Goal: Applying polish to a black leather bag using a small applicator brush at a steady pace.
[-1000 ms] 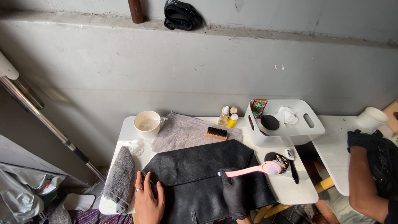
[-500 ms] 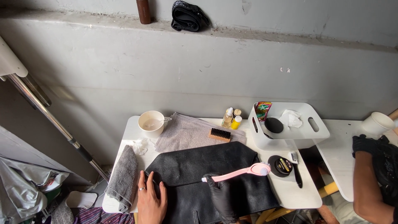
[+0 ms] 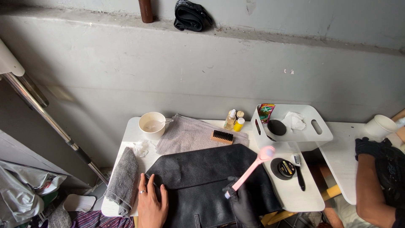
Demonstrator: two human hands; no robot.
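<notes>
Pink brush (image 3: 252, 169) clamped in gloved right hand (image 3: 244, 202) (head up) | left hand (image 3: 150, 202) flat on black leather (image 3: 202, 177)

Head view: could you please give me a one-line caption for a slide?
Left hand flat on black leather; gloved right hand holds pink brush above it.

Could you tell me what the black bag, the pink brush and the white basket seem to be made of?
The black bag looks like leather or a leather-like material: a dull sheen and a grainy, creased surface. The pink brush, held in the gloved right hand, appears to be smooth moulded plastic. The white basket also looks like plastic: matte, with cut-out handles and rounded corners.
</notes>
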